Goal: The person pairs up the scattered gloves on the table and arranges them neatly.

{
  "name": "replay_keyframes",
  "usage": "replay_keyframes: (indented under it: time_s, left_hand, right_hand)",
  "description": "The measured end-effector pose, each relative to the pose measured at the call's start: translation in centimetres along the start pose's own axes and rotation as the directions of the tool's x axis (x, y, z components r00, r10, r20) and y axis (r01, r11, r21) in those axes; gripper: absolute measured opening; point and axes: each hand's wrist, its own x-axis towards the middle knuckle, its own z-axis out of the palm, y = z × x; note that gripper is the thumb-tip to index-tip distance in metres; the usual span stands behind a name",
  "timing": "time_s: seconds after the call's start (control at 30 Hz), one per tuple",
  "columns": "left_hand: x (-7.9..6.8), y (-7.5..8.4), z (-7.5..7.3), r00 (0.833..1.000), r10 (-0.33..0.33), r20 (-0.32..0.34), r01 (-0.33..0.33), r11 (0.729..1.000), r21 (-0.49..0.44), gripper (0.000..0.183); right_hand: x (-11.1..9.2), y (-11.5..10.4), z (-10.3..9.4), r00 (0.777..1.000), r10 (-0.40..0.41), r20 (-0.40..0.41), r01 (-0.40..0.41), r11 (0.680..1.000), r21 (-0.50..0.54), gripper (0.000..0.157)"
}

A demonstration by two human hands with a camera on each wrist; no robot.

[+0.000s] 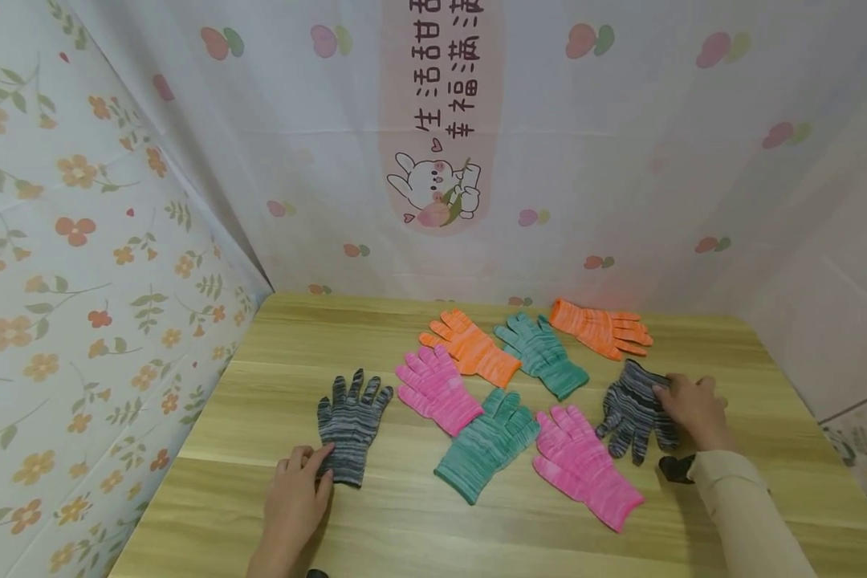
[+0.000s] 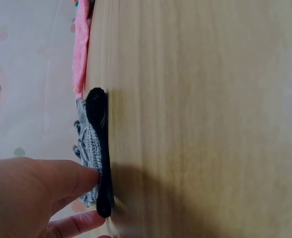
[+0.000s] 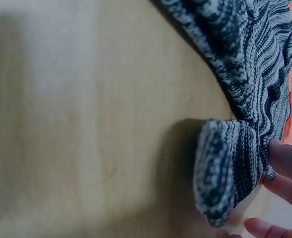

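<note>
A black-and-grey striped knit glove [image 1: 350, 429] lies at the left with its fingers pointing away. My left hand [image 1: 298, 498] holds the left edge of its cuff; the thumb [image 2: 74, 177] overlaps the dark cuff opening, with a fingertip at its corner. Over at the right, a matching striped glove [image 1: 634, 413] lies with its fingers toward me. My right hand [image 1: 697, 409] pinches its right edge between thumb and finger. In the right wrist view one striped finger [image 3: 215, 173] of that glove sticks out toward the camera.
Between the hands lie pink gloves [image 1: 439, 389], green gloves [image 1: 487, 445] and an orange glove [image 1: 477, 349], some overlapping. Another orange glove [image 1: 598, 327] is near the back edge. A patterned curtain [image 1: 585, 160] hangs behind the wooden table [image 1: 260, 385], and a floral one [image 1: 79, 281] at the left.
</note>
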Motion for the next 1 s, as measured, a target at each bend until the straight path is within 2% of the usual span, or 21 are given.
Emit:
replay_keyframes:
  time_s: [0.13, 0.33, 0.5, 0.63, 0.77, 1.0]
  left_hand:
    - [-0.1, 0.1, -0.1, 1.0, -0.001, -0.001, 0.001, 1.0, 0.0, 0.037]
    - [0.0, 0.2, -0.3, 1.0, -0.003, 0.017, 0.003, 1.0, -0.001, 0.038]
    - [0.1, 0.2, -0.4, 1.0, -0.007, 0.021, 0.007, 1.0, 0.003, 0.037]
    - [0.1, 0.3, -0.5, 1.0, 0.013, 0.01, -0.013, 1.0, 0.008, 0.035]
    - [0.0, 0.3, -0.5, 0.999, 0.043, 0.001, -0.043, 0.999, 0.012, 0.034]
    - [-0.2, 0.0, -0.6, 0.995, 0.089, -0.045, -0.089, 0.996, 0.011, 0.033]
  right_hand:
    - [-0.2, 0.1, 0.1, 1.0, 0.017, -0.008, -0.016, 0.999, 0.028, 0.057]
    - [-0.4, 0.4, 0.0, 0.997, 0.059, -0.05, -0.052, 0.991, 0.125, 0.052]
    - [-0.7, 0.9, -0.3, 0.991, 0.091, -0.098, -0.059, 0.955, 0.291, 0.04]
    - [-1.0, 1.0, -1.1, 0.991, 0.103, -0.086, -0.066, 0.933, 0.355, 0.044]
    - [-1.4, 0.0, -2.4, 0.993, 0.083, -0.084, -0.046, 0.928, 0.37, 0.048]
    - [-2.1, -3.9, -4.8, 0.99, -0.02, -0.137, 0.079, 0.897, 0.435, 0.053]
